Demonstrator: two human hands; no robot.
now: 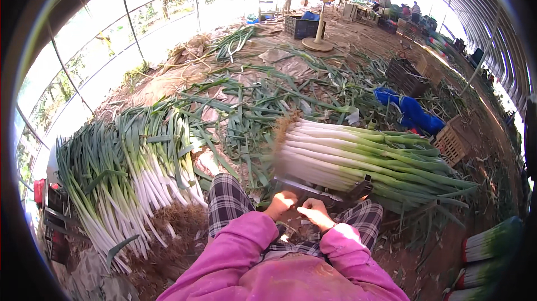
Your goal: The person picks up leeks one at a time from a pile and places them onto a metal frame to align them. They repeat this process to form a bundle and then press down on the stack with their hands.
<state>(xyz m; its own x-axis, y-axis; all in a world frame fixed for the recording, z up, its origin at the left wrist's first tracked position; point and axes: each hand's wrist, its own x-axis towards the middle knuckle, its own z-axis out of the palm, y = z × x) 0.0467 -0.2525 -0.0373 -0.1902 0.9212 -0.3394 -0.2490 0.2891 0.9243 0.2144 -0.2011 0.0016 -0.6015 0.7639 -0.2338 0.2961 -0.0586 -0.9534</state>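
Note:
My left hand (281,205) and my right hand (316,214) are close together above my lap, both with curled fingers. What they hold, if anything, is too small to make out. Just beyond them a dark metal edge (310,189) runs along the near side of a pile of trimmed leeks (341,155). Those leeks lie sideways, roots to the left and green tops to the right. To my left a larger heap of untrimmed leeks (134,180) rests on the ground, its brown roots (182,220) toward me.
Cut green leaves (251,102) litter the ground ahead. A blue cloth (411,112) lies at the right beside a tan crate (452,141) and a dark crate (406,77). Tied leek bundles (489,242) are at lower right. Farther off stand a round-based post (318,43) and several people.

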